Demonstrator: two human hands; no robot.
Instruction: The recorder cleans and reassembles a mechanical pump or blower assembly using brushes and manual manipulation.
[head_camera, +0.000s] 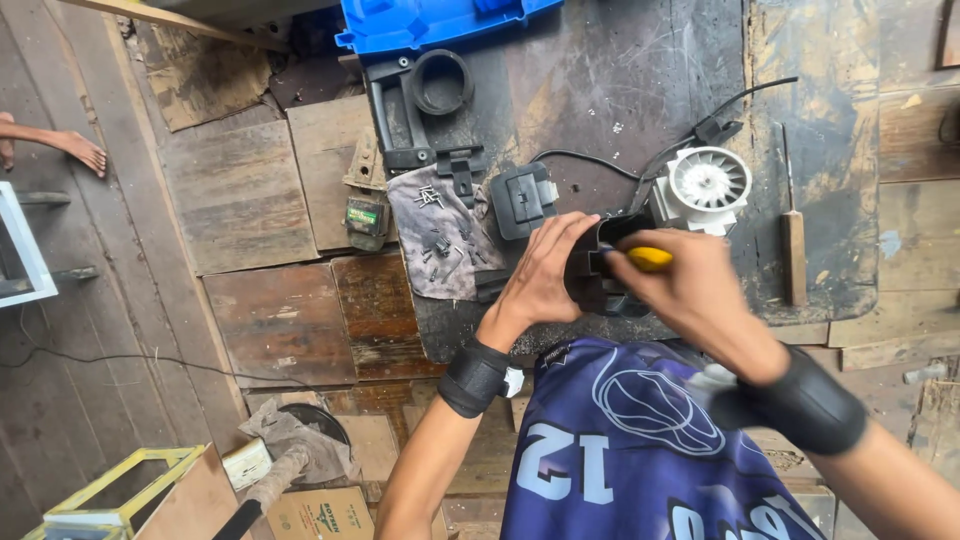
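A: Grip first. What does each hand hold?

B: The right hand (690, 280) is closed round a screwdriver (648, 259) with a yellow handle; the shaft points left into a black housing (592, 268). The left hand (545, 275) is clasped over the housing's left side, fingers curled on top, steadying it.

A: Condition and place of the housing?

B: Black plastic, hollow, largely covered by both hands. It sits at the near edge of the bench (620, 90), about midway along it.

A: Immediately around it?

B: Just right of it, a white fan wheel (706, 180) on a pale motor body, with a black cable (600, 162) running left. Just behind the left hand, a black cover (523, 198). Left of that, a grey rag (440, 245) carrying loose dark screws. Further back, a black handle part with a ring (440, 82), and a blue casing (430, 20) at the far edge. Near the right edge lies a chisel (792, 240) with a wooden handle.

A: Surface and room?

B: The benchtop is dark, scratched and stained. The floor (100, 330) is worn wooden planking. A cardboard box (320, 512) and a yellow frame (120, 490) stand at lower left. Another person's bare foot (80, 150) shows at the left edge.
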